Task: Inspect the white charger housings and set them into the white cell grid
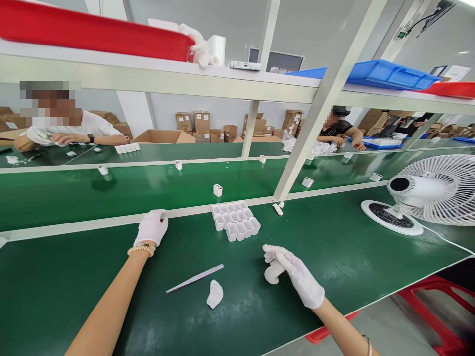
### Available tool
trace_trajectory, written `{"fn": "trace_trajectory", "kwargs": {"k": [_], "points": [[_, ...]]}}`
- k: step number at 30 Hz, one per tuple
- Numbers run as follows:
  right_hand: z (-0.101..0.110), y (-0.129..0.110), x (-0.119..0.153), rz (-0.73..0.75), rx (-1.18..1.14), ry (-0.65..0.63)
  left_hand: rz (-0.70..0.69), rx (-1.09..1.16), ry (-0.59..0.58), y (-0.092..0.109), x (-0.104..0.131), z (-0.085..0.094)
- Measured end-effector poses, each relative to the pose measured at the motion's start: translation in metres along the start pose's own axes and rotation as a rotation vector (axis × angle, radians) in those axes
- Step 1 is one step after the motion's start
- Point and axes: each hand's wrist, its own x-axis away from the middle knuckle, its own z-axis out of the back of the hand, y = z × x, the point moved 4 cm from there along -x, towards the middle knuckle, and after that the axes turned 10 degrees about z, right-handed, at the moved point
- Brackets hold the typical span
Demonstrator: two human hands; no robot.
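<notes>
Overall, green bench (334, 242) beneath right hand (297, 274); cartons (202, 122) beyond.

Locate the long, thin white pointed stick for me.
The stick lies on the green tabletop, left of centre in the head view, beside the irregular white scrap, nearer the camera than the white-gloved left hand.

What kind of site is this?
Likely a small-goods assembly or packing workshop: rows of white plastic cups on a green workbench, stacked cardboard boxes behind, and people working across the line.
</notes>
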Motion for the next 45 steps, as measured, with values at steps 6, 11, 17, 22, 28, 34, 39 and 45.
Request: {"fn": "trace_trajectory", "kwargs": {"k": [6, 11, 17, 22, 28, 34, 39, 45], "points": [[-0.002, 0.008, 0.005, -0.028, 0.079, -0.023, 0.014, -0.03, -0.014, 0.001, 0.0, 0.001], [-0.006, 0.011, 0.006, -0.041, 0.123, -0.044, 0.014, -0.036, -0.009, 0.002, 0.001, 0.003], [-0.006, 0.014, 0.007, -0.062, 0.171, -0.078, 0.001, -0.027, -0.019, 0.002, 0.0, 0.003], [-0.005, 0.015, 0.004, -0.07, 0.22, -0.121, -0.001, -0.039, -0.02, 0.003, 0.0, 0.003], [-0.002, 0.018, 0.001, -0.07, 0.27, -0.148, -0.014, -0.04, -0.015, 0.002, 0.001, 0.004], [-0.005, 0.02, 0.001, -0.055, 0.284, -0.129, -0.02, -0.035, -0.003, 0.001, 0.0, 0.003], [0.0, 0.014, -0.007, -0.02, 0.268, -0.057, -0.027, -0.049, 0.016, 0.001, 0.0, 0.002], [-0.003, -0.01, -0.002, 0.04, 0.333, -0.001, -0.048, -0.059, 0.025, 0.0, -0.002, 0.001]]}}
